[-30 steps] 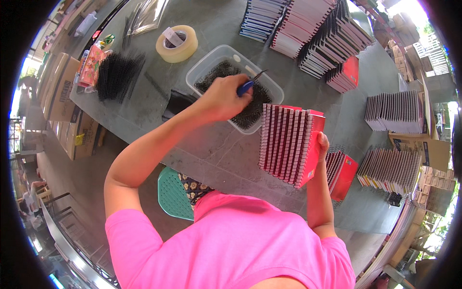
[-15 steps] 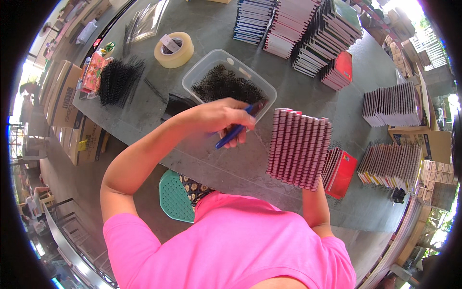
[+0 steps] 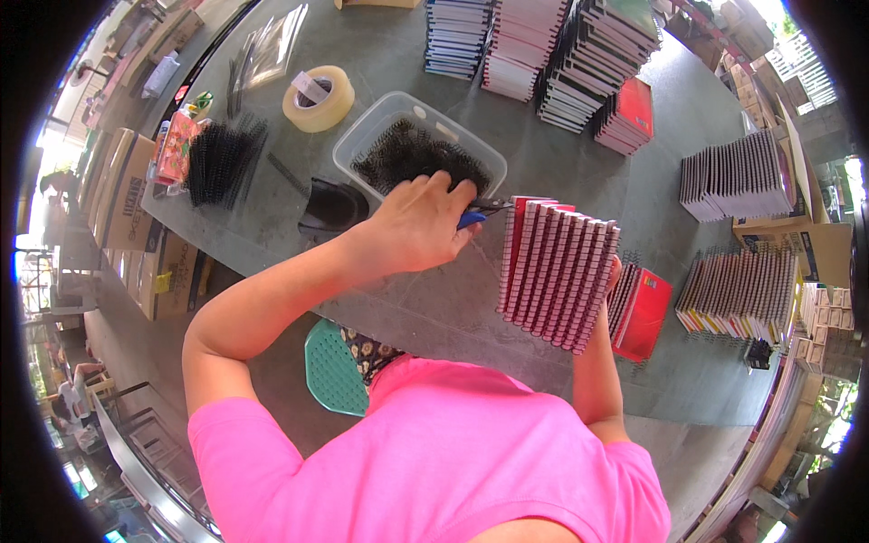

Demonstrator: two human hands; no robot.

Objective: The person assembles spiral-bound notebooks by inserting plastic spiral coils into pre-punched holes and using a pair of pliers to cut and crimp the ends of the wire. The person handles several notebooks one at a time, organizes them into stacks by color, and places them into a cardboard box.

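Observation:
My left hand [image 3: 427, 224] is closed around blue-handled pliers [image 3: 480, 214]. Their dark jaws point right and reach the upper left corner of a bundle of spiral notebooks [image 3: 559, 276], whose coil spines face up. My right hand [image 3: 613, 273] grips that bundle from its right side; most of the fingers are hidden behind it. At the bundle's left edge a red cover stands slightly apart. Just beyond my left hand is a clear plastic box [image 3: 493, 163] with black coil pieces [image 3: 407, 149] in it.
Red notebooks [image 3: 644, 312] lie right of the bundle, with more notebook stacks [image 3: 738, 285] further right and tall stacks [image 3: 516, 45] at the back. A tape roll [image 3: 337, 101], black coils [image 3: 222, 163] and a black curved object [image 3: 333, 206] are on the left.
My left hand has turned the pliers, so their jaws now meet the bundle's upper left corner. A red-covered notebook at the bundle's left edge now shows more separately.

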